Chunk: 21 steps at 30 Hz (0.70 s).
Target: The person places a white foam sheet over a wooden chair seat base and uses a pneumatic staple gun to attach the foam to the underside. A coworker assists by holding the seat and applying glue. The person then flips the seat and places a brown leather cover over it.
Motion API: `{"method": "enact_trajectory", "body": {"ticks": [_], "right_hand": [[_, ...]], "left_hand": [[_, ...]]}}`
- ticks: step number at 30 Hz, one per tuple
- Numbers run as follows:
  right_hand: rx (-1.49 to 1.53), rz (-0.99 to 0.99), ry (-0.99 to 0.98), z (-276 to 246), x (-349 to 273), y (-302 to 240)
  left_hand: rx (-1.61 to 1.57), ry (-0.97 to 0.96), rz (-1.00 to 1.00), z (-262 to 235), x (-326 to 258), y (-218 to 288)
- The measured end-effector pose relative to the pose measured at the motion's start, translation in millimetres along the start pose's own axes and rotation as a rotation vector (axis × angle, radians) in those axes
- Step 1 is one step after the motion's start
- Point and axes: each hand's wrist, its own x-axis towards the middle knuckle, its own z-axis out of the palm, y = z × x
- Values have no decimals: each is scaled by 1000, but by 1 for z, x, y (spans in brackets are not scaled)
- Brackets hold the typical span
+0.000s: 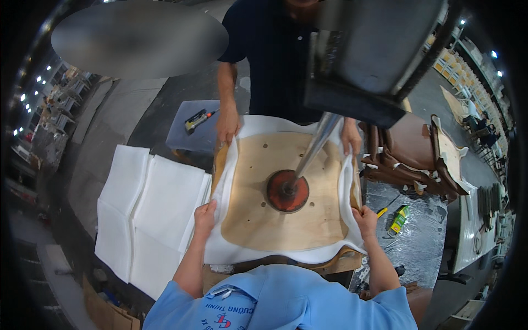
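Observation:
A pale plywood seat panel [247,190] with several drilled holes lies on a white padding sheet [231,250], which curls up around its edges. Pressing on the panel's middle is a round red disc [275,187] at the end of a metal rod [319,142]. My left hand [204,216] is closed on the padding's left edge. On the opposite side my right hand [366,221] grips the padding's right edge. A co-worker's two hands [227,127] [351,137] hold the far left and far right corners. Tan edges show beneath the padding.
White foam sheets [165,192] are stacked at left. A blue-grey box [192,140] carries a tool with a yellow-grey body. Brown upholstered seats [410,146] are piled at right, beyond a plastic-covered table [423,231] with a green-yellow box [399,219]. The dark press head [357,71] hangs overhead.

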Motion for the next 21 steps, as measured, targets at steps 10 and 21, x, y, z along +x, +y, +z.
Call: {"method": "enact_trajectory", "body": {"ticks": [10, 21], "right_hand": [[-38, -22, 24, 5, -5, -4], [166, -15, -20, -39, 7, -51]], "left_hand": [[218, 8, 51, 0, 1, 3], [311, 84, 350, 1, -15, 46]]}}
